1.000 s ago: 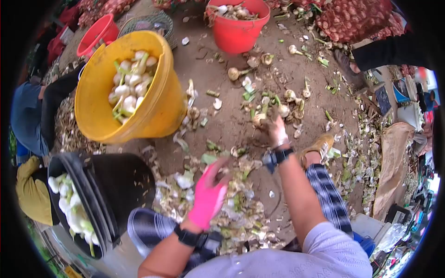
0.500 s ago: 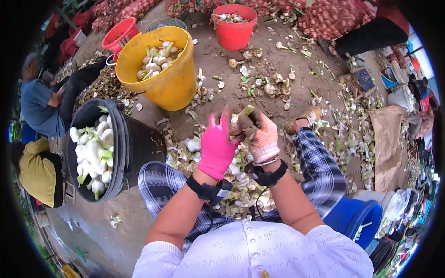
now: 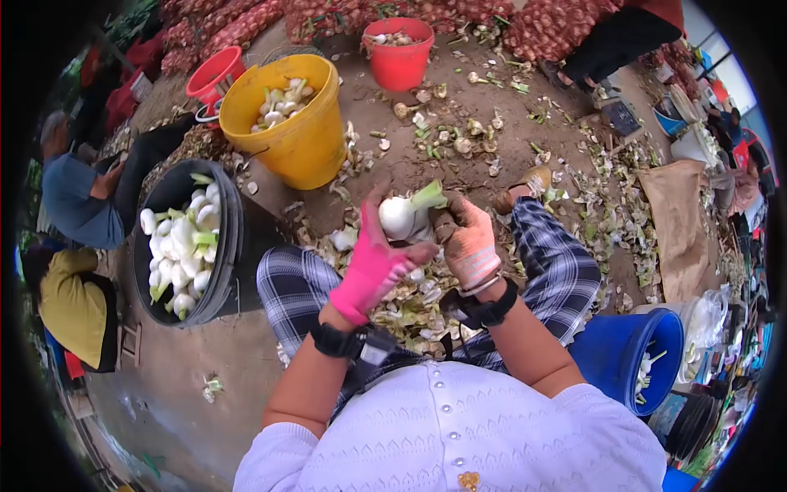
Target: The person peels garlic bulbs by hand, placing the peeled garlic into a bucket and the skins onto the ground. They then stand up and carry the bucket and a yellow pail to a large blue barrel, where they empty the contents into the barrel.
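Observation:
A white garlic bulb (image 3: 397,218) with a short green stem (image 3: 428,195) rests in my left hand (image 3: 369,266), which wears a pink glove. The fingers lie along the bulb's left side and the thumb reaches below it. Beside the stem is my right hand (image 3: 471,242), in an orange and white glove with dirt-darkened fingertips. Its fingers are curled in toward the bulb; whatever they pinch is hidden. Garlic skins (image 3: 402,316) litter the ground between my knees.
A black bucket (image 3: 225,246) of white bulbs stands at left, with a yellow bucket (image 3: 320,148) of garlic beyond. Red buckets (image 3: 402,66) and net sacks (image 3: 549,29) are farther back. A blue bucket (image 3: 602,348) sits at right. Other people (image 3: 78,193) sit around.
The bulb was brownish and mostly hidden between my hands; now its white surface shows in my left hand. The left hand has turned, its thumb now under the bulb. The view has shifted slightly.

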The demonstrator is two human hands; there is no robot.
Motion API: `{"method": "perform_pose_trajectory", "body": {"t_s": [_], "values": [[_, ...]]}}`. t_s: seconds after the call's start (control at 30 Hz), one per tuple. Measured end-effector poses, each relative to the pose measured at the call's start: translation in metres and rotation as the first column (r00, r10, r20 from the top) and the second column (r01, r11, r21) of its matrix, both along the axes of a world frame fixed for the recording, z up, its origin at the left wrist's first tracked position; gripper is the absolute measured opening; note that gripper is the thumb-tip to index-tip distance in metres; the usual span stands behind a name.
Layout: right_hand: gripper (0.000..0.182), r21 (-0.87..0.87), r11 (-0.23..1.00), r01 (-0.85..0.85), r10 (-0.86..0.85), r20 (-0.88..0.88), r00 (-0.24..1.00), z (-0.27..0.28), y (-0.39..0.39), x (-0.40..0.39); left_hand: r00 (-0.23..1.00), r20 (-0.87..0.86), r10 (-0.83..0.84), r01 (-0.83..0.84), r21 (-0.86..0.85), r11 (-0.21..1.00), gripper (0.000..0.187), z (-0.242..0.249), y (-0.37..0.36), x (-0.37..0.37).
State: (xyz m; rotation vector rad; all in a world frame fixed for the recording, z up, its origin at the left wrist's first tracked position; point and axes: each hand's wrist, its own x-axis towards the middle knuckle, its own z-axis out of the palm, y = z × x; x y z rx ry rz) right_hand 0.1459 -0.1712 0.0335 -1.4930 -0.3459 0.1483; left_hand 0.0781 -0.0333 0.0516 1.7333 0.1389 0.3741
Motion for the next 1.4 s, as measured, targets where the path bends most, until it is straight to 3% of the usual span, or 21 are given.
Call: {"method": "perform_pose_trajectory", "body": {"t_s": [0.03, 0.13, 0.2, 0.27, 0.3, 0.37, 0.43, 0.47, 0.57, 0.67, 0.77, 0.83, 0.93, 0.97, 1.0, 1.1, 1.13, 1.27, 1.33, 1.37, 1.4], "values": [[0.015, -0.007, 0.997, -0.078, 0.077, -0.089, 0.993, 0.014, 0.000, -0.008, 0.999, 0.013, 0.034, -0.035, 0.062, 0.997, 0.066, 0.004, -0.002, -0.007], [0.016, 0.105, 0.988, -0.113, 0.136, -0.241, 0.961, 0.002, -0.002, 0.004, 0.971, -0.061, -0.231, 0.110, -0.744, 0.659, 0.051, -0.002, 0.008, -0.009], [0.015, 0.257, 0.963, 0.082, 0.037, -0.429, 0.903, -0.009, 0.000, 0.017, 0.960, -0.009, -0.279, 0.160, -0.802, 0.576, 0.049, -0.001, 0.011, -0.013], [0.029, 0.374, 0.924, -0.081, 0.255, -0.443, 0.860, -0.004, -0.006, 0.015, 0.945, 0.053, -0.322, 0.213, -0.848, 0.486, 0.048, -0.004, 0.012, -0.008], [0.034, 0.426, 0.886, -0.185, 0.383, -0.443, 0.811, 0.027, -0.002, 0.003, 0.971, 0.057, -0.231, 0.213, -0.636, 0.742, 0.045, -0.012, 0.013, -0.003], [0.043, 0.260, 0.913, -0.314, 0.381, -0.271, 0.884, 0.024, -0.001, -0.008, 0.989, 0.118, -0.088, 0.096, -0.057, 0.994, 0.041, -0.025, 0.011, -0.004], [0.040, 0.089, 0.943, -0.320, 0.329, -0.369, 0.869, 0.009, 0.002, -0.007, 0.994, -0.004, -0.109, 0.109, -0.052, 0.993, 0.035, -0.035, 0.023, -0.001], [0.040, 0.090, 0.943, -0.321, 0.331, -0.370, 0.868, 0.007, 0.002, -0.001, 0.974, 0.131, -0.182, 0.223, -0.668, 0.710, 0.033, -0.060, 0.036, 0.002], [0.044, -0.769, 0.630, 0.110, 0.134, 0.246, 0.960, -0.020, -0.002, 0.016, 0.981, 0.050, 0.189, -0.149, -0.438, 0.886, 0.033, -0.028, 0.009, -0.005], [0.041, -0.401, 0.914, -0.060, 0.144, 0.185, 0.972, 0.008, 0.008, -0.010, 0.916, 0.125, 0.381, -0.361, -0.156, 0.919, 0.035, -0.020, 0.000, -0.007], [0.027, -0.439, 0.896, 0.073, 0.127, 0.409, 0.904, 0.020, 0.022, -0.026, 0.854, 0.354, 0.382, -0.456, 0.155, 0.876, 0.033, -0.020, -0.009, -0.004], [0.016, -0.374, 0.924, 0.082, 0.097, 0.436, 0.895, 0.019, 0.023, -0.020, 0.884, 0.199, 0.422, -0.417, -0.068, 0.906, 0.032, -0.009, -0.012, -0.006], [0.016, 0.472, 0.872, -0.135, 0.339, -0.381, 0.860, 0.012, 0.022, -0.007, 0.969, 0.121, 0.215, -0.054, -0.746, 0.664, 0.033, -0.004, 0.003, -0.010], [0.018, 0.626, 0.761, -0.170, 0.488, -0.380, 0.786, 0.014, 0.018, -0.006, 0.966, 0.121, 0.229, -0.064, -0.744, 0.665, 0.033, -0.006, 0.006, -0.008], [0.017, 0.458, 0.856, -0.239, 0.362, -0.203, 0.910, 0.014, 0.017, -0.010, 0.969, 0.037, 0.243, -0.091, -0.863, 0.497, 0.031, -0.013, 0.009, -0.006], [0.022, 0.922, 0.382, -0.057, 0.721, -0.259, 0.643, -0.007, 0.022, 0.005, 0.996, -0.010, 0.084, -0.023, -0.987, 0.162, 0.029, -0.046, 0.022, 0.001], [0.025, 0.908, 0.419, -0.023, 0.735, -0.324, 0.595, 0.008, 0.017, 0.001, 0.996, -0.084, 0.029, -0.085, -0.996, 0.035, 0.029, -0.041, 0.019, -0.001], [0.029, 0.932, 0.360, -0.049, 0.846, -0.304, 0.438, 0.008, 0.004, 0.012, 0.914, -0.130, 0.385, -0.276, -0.894, 0.352, 0.027, -0.011, 0.065, -0.011], [0.039, 0.310, 0.705, -0.638, 0.709, -0.282, 0.646, -0.061, -0.001, 0.044, 0.843, 0.069, 0.534, -0.323, -0.729, 0.603, 0.025, 0.005, 0.151, -0.020], [0.045, -0.099, 0.691, -0.716, 0.692, -0.199, 0.694, -0.095, -0.004, 0.060, 0.787, 0.171, 0.592, -0.442, -0.514, 0.735, 0.023, 0.018, 0.189, -0.027], [0.066, -0.762, 0.365, -0.535, 0.505, -0.321, 0.801, -0.109, 0.006, 0.060, 0.711, 0.275, 0.647, -0.574, -0.303, 0.761, 0.021, 0.031, 0.228, -0.034]]}}
